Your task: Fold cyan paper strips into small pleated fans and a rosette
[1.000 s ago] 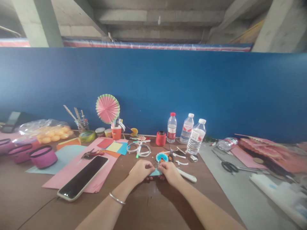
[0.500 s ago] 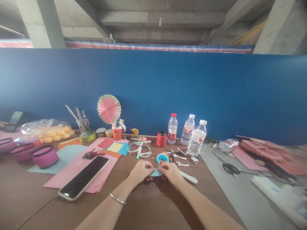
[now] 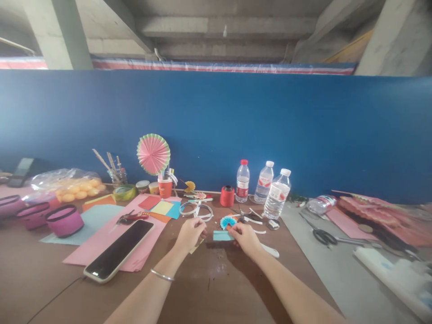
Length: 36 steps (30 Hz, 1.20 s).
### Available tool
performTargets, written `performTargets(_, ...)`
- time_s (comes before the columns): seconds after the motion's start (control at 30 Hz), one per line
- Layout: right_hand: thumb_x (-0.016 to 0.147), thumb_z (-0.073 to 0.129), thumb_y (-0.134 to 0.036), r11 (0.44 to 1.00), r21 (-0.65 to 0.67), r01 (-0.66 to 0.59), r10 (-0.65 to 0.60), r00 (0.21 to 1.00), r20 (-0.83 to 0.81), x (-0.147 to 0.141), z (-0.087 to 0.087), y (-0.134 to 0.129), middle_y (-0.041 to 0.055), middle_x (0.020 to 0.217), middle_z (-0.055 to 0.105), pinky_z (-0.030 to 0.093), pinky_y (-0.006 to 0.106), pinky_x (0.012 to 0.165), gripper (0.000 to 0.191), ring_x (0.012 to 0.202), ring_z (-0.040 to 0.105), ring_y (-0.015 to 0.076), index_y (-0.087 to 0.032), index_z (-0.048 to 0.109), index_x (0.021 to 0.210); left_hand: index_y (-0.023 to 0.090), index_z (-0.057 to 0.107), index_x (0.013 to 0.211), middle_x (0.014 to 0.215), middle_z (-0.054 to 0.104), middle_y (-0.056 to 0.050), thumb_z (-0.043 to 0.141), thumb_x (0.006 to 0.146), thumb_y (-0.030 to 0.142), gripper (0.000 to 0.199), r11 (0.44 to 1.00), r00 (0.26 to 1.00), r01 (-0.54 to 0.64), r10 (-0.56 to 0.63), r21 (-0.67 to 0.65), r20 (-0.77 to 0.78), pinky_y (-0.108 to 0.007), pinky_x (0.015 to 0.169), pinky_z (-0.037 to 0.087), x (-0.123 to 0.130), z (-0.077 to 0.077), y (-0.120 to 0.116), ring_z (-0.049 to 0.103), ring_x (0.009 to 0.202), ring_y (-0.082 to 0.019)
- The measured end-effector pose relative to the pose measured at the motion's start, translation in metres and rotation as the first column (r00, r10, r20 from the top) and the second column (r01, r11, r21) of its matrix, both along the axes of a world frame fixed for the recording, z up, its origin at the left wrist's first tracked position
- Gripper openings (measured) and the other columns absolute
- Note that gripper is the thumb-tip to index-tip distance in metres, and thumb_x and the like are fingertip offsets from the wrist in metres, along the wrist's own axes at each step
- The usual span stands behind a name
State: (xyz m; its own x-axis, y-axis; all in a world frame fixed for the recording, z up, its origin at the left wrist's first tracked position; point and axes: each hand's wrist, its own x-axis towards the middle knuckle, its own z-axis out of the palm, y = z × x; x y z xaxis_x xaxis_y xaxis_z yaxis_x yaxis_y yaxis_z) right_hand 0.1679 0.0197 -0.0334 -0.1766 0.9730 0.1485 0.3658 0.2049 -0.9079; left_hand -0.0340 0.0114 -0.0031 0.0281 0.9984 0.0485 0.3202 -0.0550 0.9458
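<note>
A light blue strip of paper (image 3: 222, 236) with a crease along it is pinched at its right end by my right hand (image 3: 245, 238). My left hand (image 3: 191, 235) is apart from that strip, its fingers curled together. A narrow yellowish strip (image 3: 197, 246) shows just below the left hand; whether the fingers hold it I cannot tell. Right behind the blue strip lies a small pleated blue and white paper rosette (image 3: 228, 222). A white-handled tool (image 3: 270, 250) lies partly hidden by my right hand.
A phone (image 3: 118, 252) lies on pink paper (image 3: 81, 253) at left. Behind my hands are white rings (image 3: 203, 212), a red thread spool (image 3: 227, 196) and water bottles (image 3: 277, 194). A pink paper fan (image 3: 153, 154) stands in a red cup (image 3: 165, 188). Scissors (image 3: 324, 237) lie at right.
My left hand has let go of the blue paper and moved left and slightly up. The paper now lies open to view in my right hand. A yellowish strip shows under the left hand.
</note>
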Motion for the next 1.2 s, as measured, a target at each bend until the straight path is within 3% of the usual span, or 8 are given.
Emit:
performTargets(0.07, 0.073, 0.050, -0.034, 1.000, 0.004, -0.013, 0.013, 0.999, 0.034, -0.002, -0.001, -0.001, -0.0030, 0.045, 0.054, 0.037, 0.022, 0.043, 0.021, 0.041, 0.051, 0.0124, -0.017, 0.055, 0.063, 0.017, 0.058, 0.070, 0.064, 0.063, -0.001, 0.049, 0.071, 0.031, 0.016, 0.996, 0.997, 0.038, -0.033, 0.077, -0.066, -0.024, 0.054, 0.042, 0.003, 0.003, -0.004, 0.058, 0.059, -0.015)
performTargets(0.13, 0.074, 0.049, -0.032, 0.999, 0.038, -0.034, 0.031, 0.996, 0.080, -0.004, -0.001, -0.004, -0.0032, 0.044, 0.053, 0.037, 0.022, 0.045, 0.020, 0.041, 0.051, 0.0125, -0.017, 0.056, 0.063, 0.018, 0.061, 0.073, 0.072, 0.065, -0.001, 0.051, 0.070, 0.030, 0.015, 0.972, 0.970, 0.157, -0.119, 0.173, -0.212, -0.024, 0.062, 0.041, 0.008, 0.006, -0.010, 0.057, 0.067, -0.017)
performTargets(0.23, 0.074, 0.049, -0.028, 0.988, 0.139, -0.069, 0.044, 0.983, 0.176, -0.006, 0.001, -0.007, -0.0024, 0.049, 0.055, 0.038, 0.023, 0.050, 0.018, 0.049, 0.053, 0.0135, -0.018, 0.058, 0.062, 0.018, 0.063, 0.071, 0.069, 0.064, -0.001, 0.051, 0.070, 0.026, 0.014, 0.945, 0.899, 0.280, -0.195, 0.171, -0.391, -0.024, 0.062, 0.038, 0.012, 0.007, -0.015, 0.056, 0.066, -0.017)
performTargets(0.43, 0.069, 0.055, -0.018, 0.934, 0.321, -0.156, 0.036, 0.937, 0.348, -0.008, 0.006, -0.013, -0.0006, 0.069, 0.062, 0.039, 0.023, 0.061, 0.009, 0.066, 0.055, 0.0151, -0.022, 0.063, 0.069, 0.017, 0.063, 0.071, 0.071, 0.062, -0.003, 0.050, 0.073, 0.025, 0.015, 0.921, 0.794, 0.331, -0.154, 0.206, -0.588, -0.025, 0.063, 0.036, 0.009, -0.002, -0.013, 0.053, 0.071, -0.018)
performTargets(0.7, 0.070, 0.054, -0.014, 0.906, 0.367, -0.211, 0.024, 0.891, 0.453, -0.008, -0.001, -0.012, 0.0016, 0.073, 0.062, 0.039, 0.023, 0.067, 0.013, 0.073, 0.055, 0.0159, -0.022, 0.065, 0.070, 0.020, 0.066, 0.073, 0.075, 0.059, -0.003, 0.055, 0.071, 0.024, 0.012, 0.896, 0.737, 0.380, -0.143, 0.230, -0.660, -0.028, 0.072, 0.035, 0.008, -0.014, -0.006, 0.050, 0.080, -0.019)
performTargets(0.97, 0.072, 0.053, -0.015, 0.931, 0.287, -0.226, 0.023, 0.821, 0.570, -0.011, 0.000, -0.012, 0.0013, 0.077, 0.060, 0.037, 0.022, 0.067, 0.010, 0.075, 0.053, 0.0141, -0.019, 0.061, 0.073, 0.020, 0.063, 0.073, 0.073, 0.059, -0.001, 0.056, 0.070, 0.019, 0.008, 0.896, 0.700, 0.386, -0.129, 0.221, -0.703, -0.027, 0.069, 0.037, 0.012, -0.014, -0.006, 0.050, 0.076, -0.017)
performTargets(1.2, 0.072, 0.053, -0.013, 0.916, 0.292, -0.276, 0.026, 0.765, 0.643, -0.011, 0.005, -0.012, 0.0022, 0.079, 0.058, 0.036, 0.021, 0.067, 0.009, 0.076, 0.052, 0.0139, -0.018, 0.059, 0.075, 0.021, 0.062, 0.074, 0.073, 0.059, 0.000, 0.054, 0.071, 0.014, 0.011, 0.845, 0.625, 0.461, -0.094, 0.270, -0.775, -0.026, 0.069, 0.037, 0.015, -0.011, -0.007, 0.051, 0.075, -0.016)
